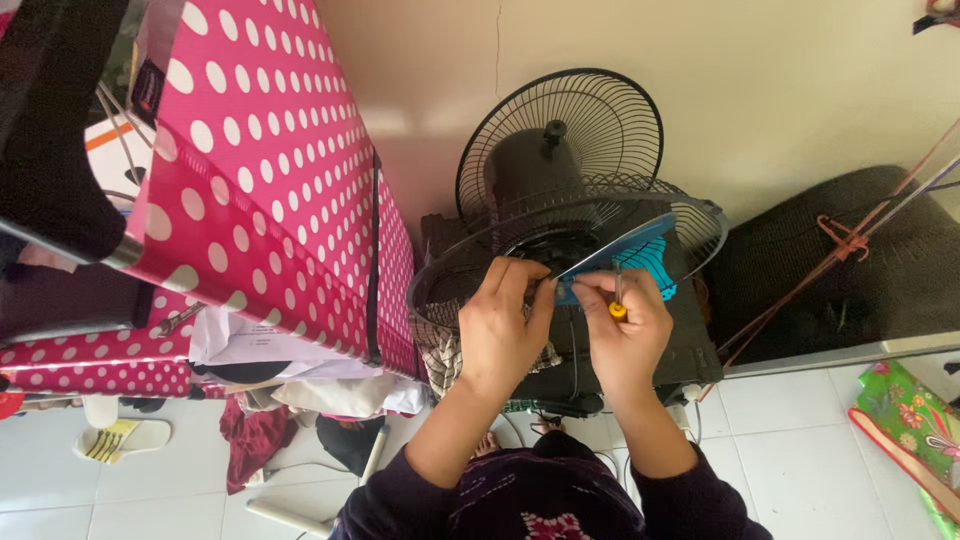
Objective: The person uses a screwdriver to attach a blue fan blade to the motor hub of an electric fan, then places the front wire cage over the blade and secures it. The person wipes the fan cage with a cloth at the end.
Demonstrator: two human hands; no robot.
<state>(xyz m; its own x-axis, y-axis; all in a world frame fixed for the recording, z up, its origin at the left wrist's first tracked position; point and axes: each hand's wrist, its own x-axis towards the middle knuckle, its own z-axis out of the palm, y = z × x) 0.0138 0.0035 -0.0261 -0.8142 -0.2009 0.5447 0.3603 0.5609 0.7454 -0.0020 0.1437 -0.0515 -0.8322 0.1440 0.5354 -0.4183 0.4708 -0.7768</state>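
Fan (pixel 560 150) right of wardrobe (pixel 270 180), against wall (pixel 760 80)

- Left hand (pixel 503 330): closed on the near rim of the front fan guard (pixel 440 268), fingers curled over the wire ring
- Right hand (pixel 625 335): grips a yellow-handled screwdriver (pixel 618 305), shaft pointing up toward the blue fan blade (pixel 625 250)
- Blue fan blade: sits tilted inside the front fan guard, touching the right hand's fingertips
- Rear fan guard (pixel 560 130): upright against the wall, motor housing (pixel 530 160) visible behind its wires
- Pink polka-dot fabric wardrobe (pixel 270 160): just left of the fan
- Sandal (pixel 125 438): on the white tiled floor (pixel 800 450), lower left
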